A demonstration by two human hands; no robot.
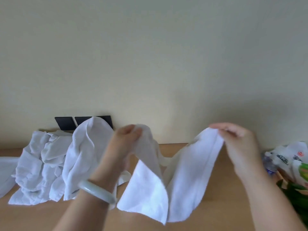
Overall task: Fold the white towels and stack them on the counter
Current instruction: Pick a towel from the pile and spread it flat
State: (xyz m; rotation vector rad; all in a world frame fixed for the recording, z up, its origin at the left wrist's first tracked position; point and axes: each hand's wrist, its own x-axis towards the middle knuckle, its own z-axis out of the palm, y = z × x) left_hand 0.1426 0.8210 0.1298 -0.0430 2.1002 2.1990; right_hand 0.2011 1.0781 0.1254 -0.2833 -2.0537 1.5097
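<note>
A white towel (188,177) is lifted above the wooden counter (221,165) and sags in the middle between my hands. My left hand (124,144), with a pale bangle on the wrist, pinches one top edge of it. My right hand (240,144) pinches the other top edge, further right. The towel's lower ends hang down to the counter. A pile of crumpled white towels (50,164) lies at the left of the counter, unfolded.
Black wall plates (66,122) sit on the cream wall behind the pile. Plastic bags with green and white packaging (293,165) lie at the counter's right end, close to my right forearm.
</note>
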